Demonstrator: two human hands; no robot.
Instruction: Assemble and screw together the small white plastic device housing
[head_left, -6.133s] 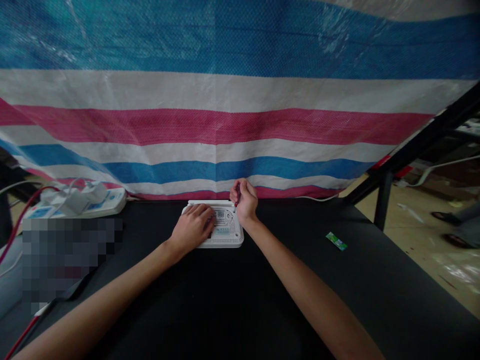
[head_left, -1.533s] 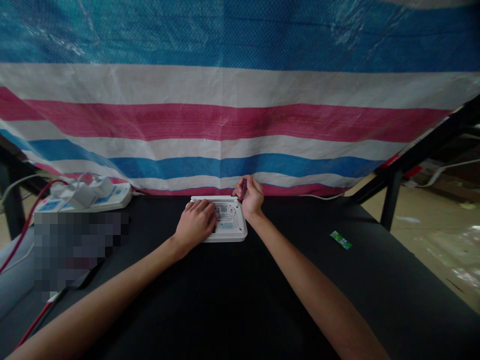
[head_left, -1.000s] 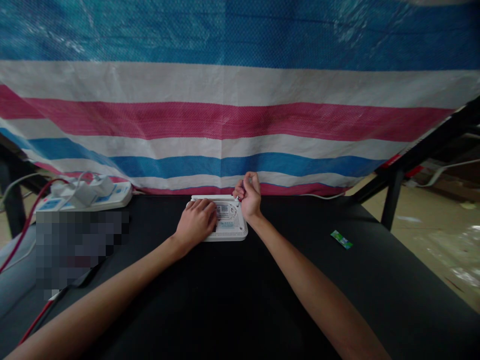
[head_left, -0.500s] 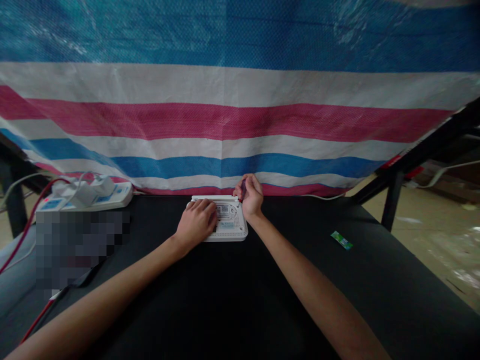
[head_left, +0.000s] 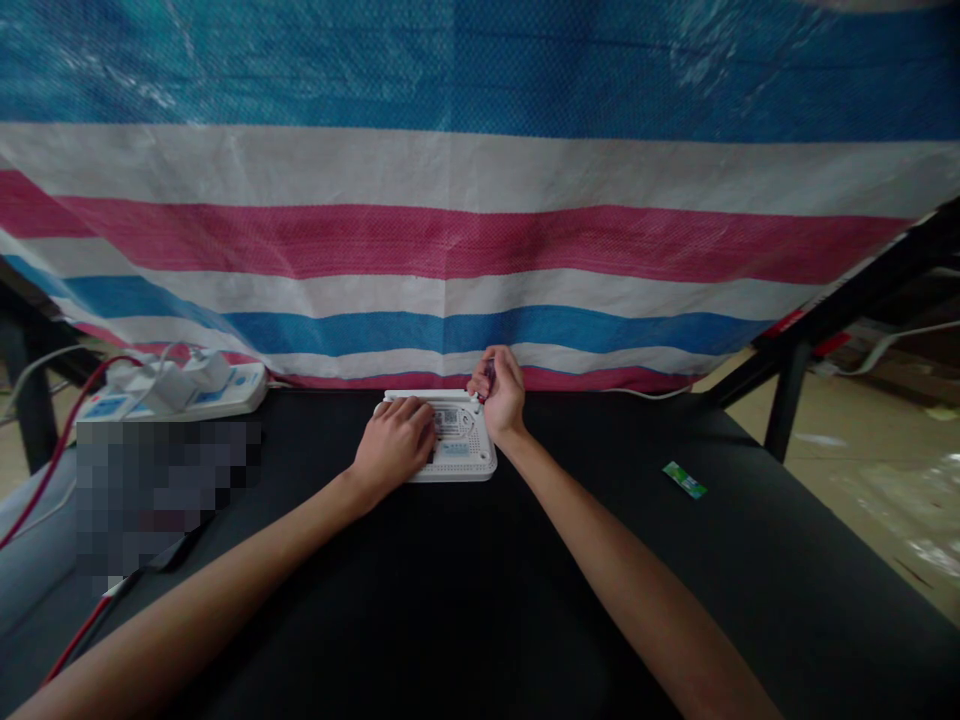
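Note:
A white router (head_left: 469, 463) lies on the black table with its labelled, vented underside up and a white antenna bar (head_left: 427, 396) along its back edge. Over its left part my left hand (head_left: 397, 435) is closed, fingers bent and holding it against the tabletop. My right hand (head_left: 504, 395) is raised at the router's back right corner, with fingers curled together. Something dark shows between those fingers, mostly hidden, too little to name. Below them is the corner of the router's casing.
At the left back stands a white power strip (head_left: 240, 390) with plugs and cables. A blurred-out dark item (head_left: 157, 490) lies in front of it. A small green packet (head_left: 684, 480) is on the right. Behind hangs a striped tarp (head_left: 480, 240).
The fingers of my right hand have shifted slightly at the router's corner. My left hand and the router stay in place.

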